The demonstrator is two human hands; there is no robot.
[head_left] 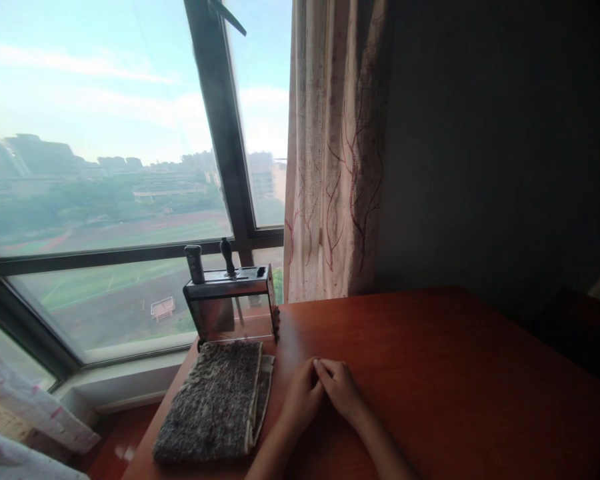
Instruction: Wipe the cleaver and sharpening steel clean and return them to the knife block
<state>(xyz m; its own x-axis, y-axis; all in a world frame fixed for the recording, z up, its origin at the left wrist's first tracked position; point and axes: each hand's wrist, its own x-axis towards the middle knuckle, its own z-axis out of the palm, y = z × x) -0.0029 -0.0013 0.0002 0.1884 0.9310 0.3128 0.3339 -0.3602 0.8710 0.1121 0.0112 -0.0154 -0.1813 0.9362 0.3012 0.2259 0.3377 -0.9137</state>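
Observation:
My left hand (303,390) and my right hand (341,388) rest together on the reddish-brown wooden table (430,373), their fingertips meeting in front of me. The fingers of both are curled in, and no object shows in either. Just left of my left hand lies a folded grey, fuzzy towel (213,400) with a pale edge. Behind the towel stands a knife block (230,287) with a dark frame and see-through sides. It holds a knife with a broad blade and black handle (195,264), and a slimmer tool with a rounded black handle (227,257).
A large window (105,167) with dark frames rises beyond the table's left edge, showing a sports field outside. A patterned curtain (335,153) hangs behind the table's back edge. Another curtain (30,407) is at the lower left. The wall (480,147) on the right is dark.

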